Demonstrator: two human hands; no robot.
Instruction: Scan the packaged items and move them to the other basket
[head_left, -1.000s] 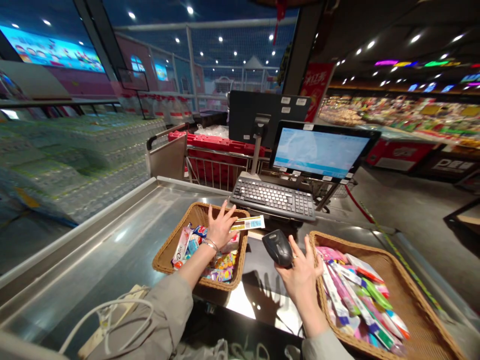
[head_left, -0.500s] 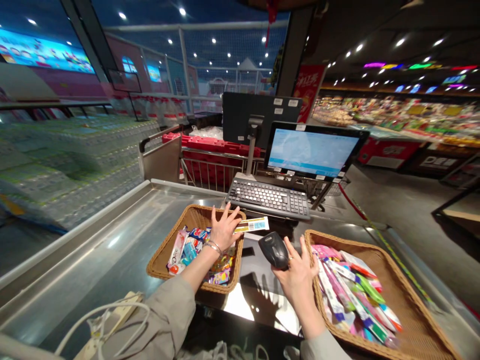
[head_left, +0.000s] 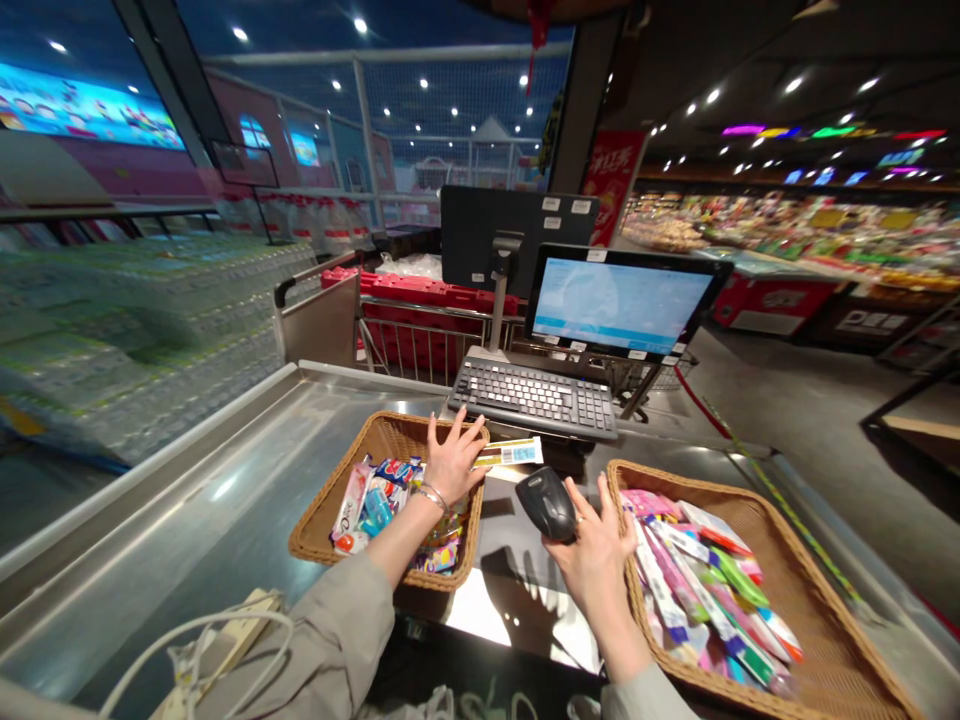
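Note:
My left hand [head_left: 453,462] is over the right part of a wicker basket [head_left: 315,525] of wrapped sweets. It grips a flat snack bar [head_left: 517,452] by one end, and the barcode side of the wrapper faces up. Fingers of that hand are partly spread above the bar. In my right hand [head_left: 596,550] is a black barcode scanner [head_left: 547,502], its head pointing left towards the bar, a short gap away. Most of the scanner's handle is hidden by my palm. Among the sweets lies a white and red Dove bar [head_left: 351,510].
A second wicker basket [head_left: 840,610] at right holds several packaged toothbrushes [head_left: 705,570]. Behind the hands stand a keyboard [head_left: 536,393] and a lit monitor [head_left: 622,300]. A power strip [head_left: 217,655] with white cables lies front left on the metal counter [head_left: 225,490].
My left hand has shifted slightly right with the snack bar, bringing its barcode end above the scanner's head. The scanner stays almost in place in my right hand.

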